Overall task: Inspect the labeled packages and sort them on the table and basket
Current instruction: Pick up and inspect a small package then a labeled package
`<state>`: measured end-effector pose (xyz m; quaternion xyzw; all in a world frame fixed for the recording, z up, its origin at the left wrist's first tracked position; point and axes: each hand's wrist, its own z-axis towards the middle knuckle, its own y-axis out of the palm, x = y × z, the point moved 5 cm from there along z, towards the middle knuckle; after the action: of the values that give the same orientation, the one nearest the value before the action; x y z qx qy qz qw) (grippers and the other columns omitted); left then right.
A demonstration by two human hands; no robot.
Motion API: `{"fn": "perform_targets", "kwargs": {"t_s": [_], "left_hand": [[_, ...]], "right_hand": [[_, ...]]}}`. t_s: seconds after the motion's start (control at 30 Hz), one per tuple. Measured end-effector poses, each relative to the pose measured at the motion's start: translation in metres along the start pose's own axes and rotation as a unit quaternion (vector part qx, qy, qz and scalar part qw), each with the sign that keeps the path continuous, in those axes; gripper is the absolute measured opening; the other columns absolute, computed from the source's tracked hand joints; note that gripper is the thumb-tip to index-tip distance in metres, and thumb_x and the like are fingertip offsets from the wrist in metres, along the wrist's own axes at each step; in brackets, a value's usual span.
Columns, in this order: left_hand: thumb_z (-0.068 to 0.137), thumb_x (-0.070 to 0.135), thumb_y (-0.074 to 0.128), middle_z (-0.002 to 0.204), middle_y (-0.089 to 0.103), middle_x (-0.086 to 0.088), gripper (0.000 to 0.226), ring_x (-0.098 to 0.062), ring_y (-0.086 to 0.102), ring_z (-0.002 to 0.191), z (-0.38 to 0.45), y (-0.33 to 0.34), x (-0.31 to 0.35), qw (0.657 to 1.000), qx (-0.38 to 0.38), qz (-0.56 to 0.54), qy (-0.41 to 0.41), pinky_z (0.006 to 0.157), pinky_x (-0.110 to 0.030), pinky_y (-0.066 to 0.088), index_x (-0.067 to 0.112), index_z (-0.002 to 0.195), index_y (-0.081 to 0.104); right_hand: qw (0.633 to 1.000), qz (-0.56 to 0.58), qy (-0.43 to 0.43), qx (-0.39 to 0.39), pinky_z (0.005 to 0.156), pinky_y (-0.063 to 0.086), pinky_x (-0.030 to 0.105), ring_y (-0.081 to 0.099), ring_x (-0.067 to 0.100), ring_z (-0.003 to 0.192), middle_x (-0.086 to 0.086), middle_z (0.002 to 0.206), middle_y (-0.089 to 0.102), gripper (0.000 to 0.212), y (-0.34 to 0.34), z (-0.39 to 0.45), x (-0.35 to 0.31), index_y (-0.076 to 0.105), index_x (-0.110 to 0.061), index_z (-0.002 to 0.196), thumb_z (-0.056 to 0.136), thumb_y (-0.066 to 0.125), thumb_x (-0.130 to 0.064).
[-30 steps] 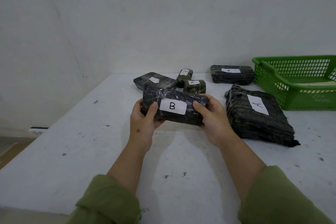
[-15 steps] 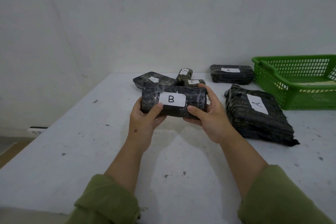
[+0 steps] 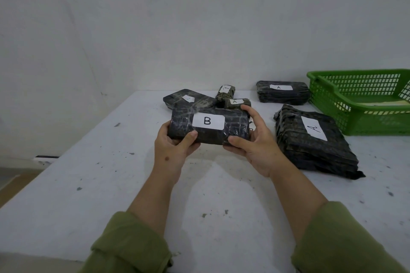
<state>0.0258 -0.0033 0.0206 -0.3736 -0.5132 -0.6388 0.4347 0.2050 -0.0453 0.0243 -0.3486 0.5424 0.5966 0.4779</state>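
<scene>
Black shrink-wrapped B package (image 3: pixel 208 127) is up off the bench (image 3: pixel 88 184), left hand (image 3: pixel 172 150) and right hand (image 3: pixel 253 144) both curled in firm grip on its ends; I'd keep the label facing me, then carry it level toward the green basket (image 3: pixel 355 104).

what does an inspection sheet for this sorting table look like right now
surface: white table, dark scuffs and specks
job's things: B package held above the table; large A package at right; A package at back; three smaller packages clustered behind; green basket far right
clutter: nothing seen
grippers: left hand and right hand grip the B package's ends
cables: nothing seen
surroundings: plain white wall
</scene>
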Motion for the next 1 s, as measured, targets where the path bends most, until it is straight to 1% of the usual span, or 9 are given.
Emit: {"fn": "perform_targets", "kwargs": {"t_s": [0.17,0.27,0.37,0.43,0.5,0.63,0.73,0.9,1.0], "left_hand": [[0.083,0.002,0.065,0.111,0.066,-0.013,0.046,-0.023,0.069,0.096,-0.001,0.003,0.001,1.0,-0.015,-0.013,0.006,0.073,-0.028,0.057,0.006,0.125,0.048],[0.088,0.012,0.06,0.109,0.067,-0.011,0.036,-0.025,0.07,0.093,-0.001,0.004,0.0,0.998,-0.013,-0.058,-0.021,0.074,-0.031,0.058,0.01,0.122,0.049],[0.091,0.01,0.057,0.109,0.066,-0.015,0.024,-0.024,0.071,0.087,0.002,0.0,-0.003,0.999,0.001,-0.042,-0.035,0.07,-0.033,0.059,0.01,0.113,0.048],[0.091,0.006,0.056,0.108,0.065,-0.016,0.023,-0.025,0.071,0.087,0.003,-0.001,-0.004,0.999,-0.005,-0.025,-0.034,0.069,-0.035,0.06,0.01,0.111,0.047],[0.091,0.004,0.055,0.105,0.066,-0.015,0.026,-0.026,0.071,0.087,0.003,-0.001,-0.003,0.999,-0.013,-0.017,-0.03,0.069,-0.037,0.06,0.01,0.114,0.046],[0.091,0.001,0.055,0.102,0.065,-0.015,0.025,-0.026,0.071,0.084,0.002,0.002,-0.002,0.999,-0.03,-0.021,-0.032,0.07,-0.038,0.06,0.015,0.11,0.047],[0.091,0.002,0.055,0.101,0.065,-0.015,0.022,-0.025,0.071,0.083,0.001,0.004,-0.002,0.997,-0.042,-0.037,-0.044,0.071,-0.039,0.06,0.017,0.106,0.049],[0.091,0.022,0.057,0.107,0.067,-0.007,0.021,-0.029,0.065,0.098,-0.002,0.005,-0.005,0.991,-0.039,-0.048,-0.116,0.071,-0.045,0.059,0.02,0.112,0.056],[0.091,0.015,0.056,0.101,0.069,-0.006,0.013,-0.027,0.065,0.093,-0.001,0.002,-0.004,0.993,-0.016,-0.05,-0.11,0.065,-0.041,0.06,0.019,0.102,0.061]], "right_hand": [[0.999,0.035,0.009,-0.01,0.073,0.059,0.036,0.067,0.03,0.097,0.015,0.117,0.061,0.075,-0.002,0.0,-0.001,0.047,-0.04,0.123,0.078,0.058,0.019],[0.998,0.046,0.017,-0.026,0.074,0.059,0.038,0.067,0.03,0.096,0.015,0.119,0.061,0.076,-0.003,-0.001,-0.002,0.047,-0.04,0.123,0.078,0.056,0.021],[0.998,0.046,0.032,-0.032,0.076,0.058,0.043,0.068,0.03,0.093,0.013,0.114,0.063,0.074,-0.005,-0.001,-0.001,0.046,-0.039,0.127,0.081,0.053,0.018],[0.997,0.065,0.048,-0.014,0.073,0.058,0.046,0.067,0.03,0.094,0.01,0.115,0.064,0.063,-0.005,0.0,0.001,0.046,-0.041,0.128,0.087,0.053,0.007],[0.994,0.084,0.064,0.021,0.066,0.059,0.044,0.067,0.027,0.094,0.006,0.118,0.063,0.05,-0.006,0.001,0.004,0.045,-0.039,0.129,0.092,0.053,-0.007],[0.995,0.062,0.066,0.047,0.052,0.058,0.033,0.072,0.019,0.076,0.011,0.112,0.065,0.023,-0.008,0.002,0.004,0.055,-0.018,0.115,0.094,0.049,-0.01],[0.996,0.053,0.05,0.042,0.05,0.058,0.033,0.072,0.019,0.074,0.008,0.104,0.068,0.022,-0.01,0.002,-0.001,0.058,-0.02,0.109,0.094,0.049,-0.007],[0.998,0.034,0.052,0.033,0.051,0.058,0.035,0.071,0.025,0.081,0.008,0.103,0.069,0.023,-0.01,-0.001,-0.003,0.061,-0.022,0.106,0.092,0.052,-0.006],[0.995,0.049,0.072,0.043,0.053,0.059,0.039,0.067,0.029,0.087,0.008,0.103,0.068,0.023,-0.006,-0.002,0.001,0.061,-0.024,0.105,0.091,0.053,-0.007]]}}
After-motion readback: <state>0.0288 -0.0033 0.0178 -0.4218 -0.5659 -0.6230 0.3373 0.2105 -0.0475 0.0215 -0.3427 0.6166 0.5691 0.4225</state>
